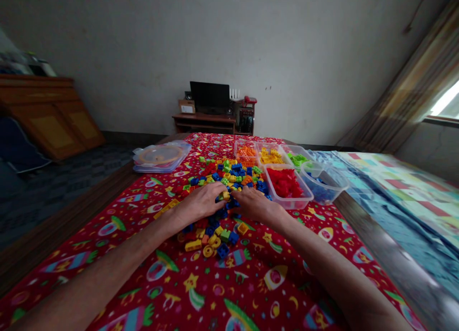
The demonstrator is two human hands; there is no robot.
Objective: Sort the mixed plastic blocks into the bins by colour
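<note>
A mixed heap of plastic building bricks (236,171) in blue, yellow, green, red and orange lies on the table in front of me. My left hand (207,199) is in the heap, its thumb and fingers closed around a yellow brick (224,196). Close beside it, my right hand (253,203) reaches in from the right with its fingers bent down among the bricks. What those fingertips hold, if anything, is hidden. Nearer to me lie loose pieces, among them a yellow brick (193,245) and a blue brick (223,251).
Right of the heap stand clear tubs of sorted bricks: orange (245,152), yellow (270,156), green (298,159), red (286,182) and blue (320,183). Stacked plastic lids (161,156) lie at the left edge. A patterned red cloth (150,278) covers the table; a bed (401,192) adjoins on the right.
</note>
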